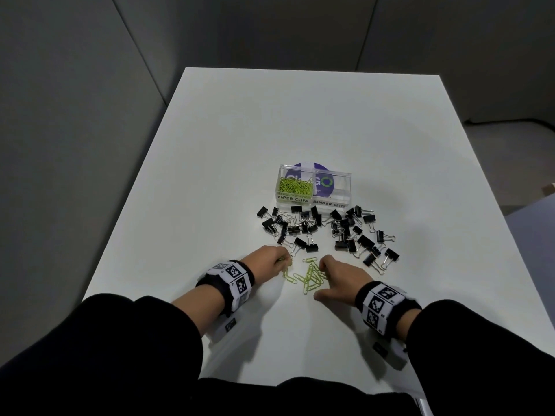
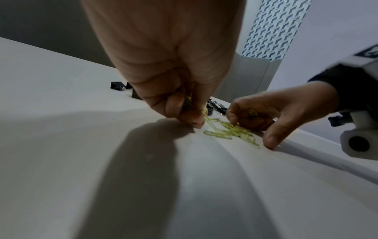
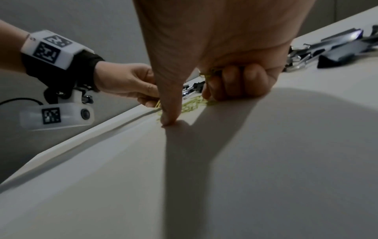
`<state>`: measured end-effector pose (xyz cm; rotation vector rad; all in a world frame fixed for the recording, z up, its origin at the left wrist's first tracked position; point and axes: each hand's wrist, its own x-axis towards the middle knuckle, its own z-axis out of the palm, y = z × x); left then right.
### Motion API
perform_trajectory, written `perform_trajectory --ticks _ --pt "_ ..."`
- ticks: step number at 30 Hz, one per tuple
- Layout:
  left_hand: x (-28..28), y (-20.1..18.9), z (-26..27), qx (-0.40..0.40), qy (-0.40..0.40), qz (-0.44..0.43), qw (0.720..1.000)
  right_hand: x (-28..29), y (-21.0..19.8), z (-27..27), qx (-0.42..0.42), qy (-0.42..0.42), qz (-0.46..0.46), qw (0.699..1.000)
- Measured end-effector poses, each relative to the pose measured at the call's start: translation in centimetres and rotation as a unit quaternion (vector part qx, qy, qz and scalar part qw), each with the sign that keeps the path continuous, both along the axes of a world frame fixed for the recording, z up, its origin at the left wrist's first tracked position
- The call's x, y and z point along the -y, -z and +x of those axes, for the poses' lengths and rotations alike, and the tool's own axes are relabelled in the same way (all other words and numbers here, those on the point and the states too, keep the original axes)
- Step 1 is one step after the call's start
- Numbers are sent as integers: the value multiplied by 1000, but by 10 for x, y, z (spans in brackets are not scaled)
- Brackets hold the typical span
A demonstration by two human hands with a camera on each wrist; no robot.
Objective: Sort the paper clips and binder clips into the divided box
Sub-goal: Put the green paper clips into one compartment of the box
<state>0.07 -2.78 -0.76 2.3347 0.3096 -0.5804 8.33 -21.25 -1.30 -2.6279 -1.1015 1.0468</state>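
Note:
Loose green paper clips (image 1: pixel 310 277) lie in a small pile near the table's front, between my two hands. My left hand (image 1: pixel 277 260) is at the pile's left edge, its curled fingers pinching a bunch of green paper clips (image 2: pixel 189 102). My right hand (image 1: pixel 333 273) is at the pile's right edge, fingers curled round a few paper clips (image 3: pixel 210 74), with its thumb (image 3: pixel 168 118) pressed on the table. The clear divided box (image 1: pixel 345 175) stands farther back. Its left compartment, labelled PAPER CLIPS, holds green clips (image 1: pixel 292 186). The right one is labelled BINDER CLIPS.
Black binder clips lie scattered in two clusters in front of the box, a left cluster (image 1: pixel 288 226) and a right cluster (image 1: pixel 360 235), just beyond my hands. The white table (image 1: pixel 210 175) has edges at left and right. Grey partition walls surround it.

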Motion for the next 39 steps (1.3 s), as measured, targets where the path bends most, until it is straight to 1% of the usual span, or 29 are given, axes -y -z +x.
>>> perform_trajectory --ticks 4,7,10,11,14,20,22,25,27,29,33,39 --pt "3 1 -1 0 -15 9 1000 -3 1 -2 -2 -8 13 1000" --pt "4 3 -4 11 -46 2 999 -9 2 -2 22 -23 15 999" --pt "4 5 -5 5 -68 -17 997 -14 2 -1 45 -41 15 998" --pt "4 7 -5 1 -76 -29 997 -15 2 0 50 -43 14 998" --pt "2 10 -5 -16 -114 -103 988 -16 3 1 56 -44 12 997" --pt "3 10 -5 -32 -162 -156 974 -19 4 3 88 -103 -5 991" --pt "1 13 -1 -39 -142 -124 981 -22 3 4 104 -124 -16 987" --pt "0 14 5 -31 -65 -28 997 -26 2 5 127 -166 -39 977" --pt "1 13 7 -19 -40 -14 999 -27 -1 6 130 -179 -42 974" --pt "1 11 7 -14 -33 -6 999 -26 -4 10 105 -154 -25 982" --pt "-1 13 6 -4 -37 -13 999 -15 -15 22 30 -60 36 997" --pt "0 15 7 -3 -37 -17 999 3 -18 31 -24 55 88 994"
